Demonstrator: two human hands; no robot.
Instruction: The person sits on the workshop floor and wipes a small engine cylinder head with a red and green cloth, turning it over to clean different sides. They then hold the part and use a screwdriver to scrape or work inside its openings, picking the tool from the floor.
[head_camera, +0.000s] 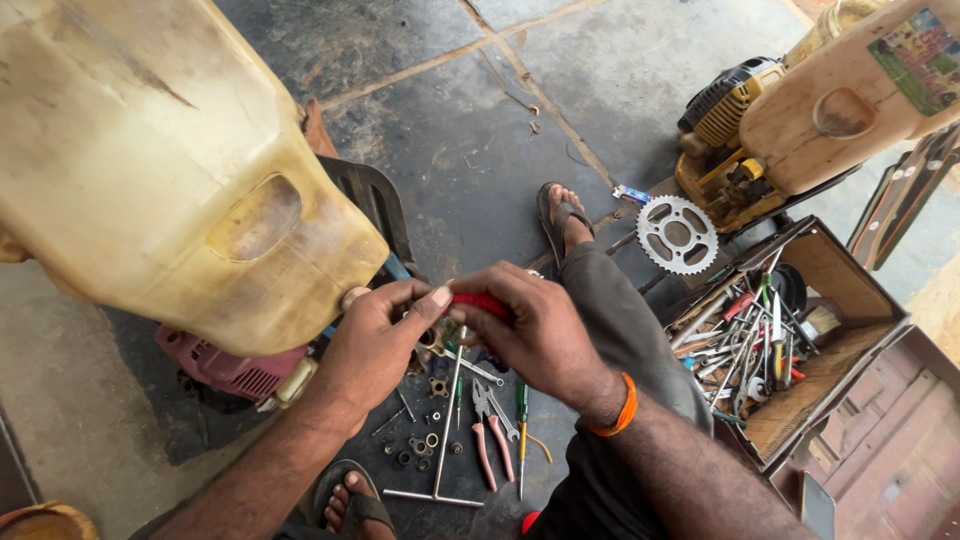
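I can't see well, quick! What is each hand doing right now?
Left hand: closed, pinching a small metal part between thumb and fingers.
Right hand: closed around a red-handled tool.

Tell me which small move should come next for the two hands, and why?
Probably a turn of the red-handled tool by the right hand, while the left hand steadies the small metal part. Both hands already meet at that part, and the tool seems set against it.
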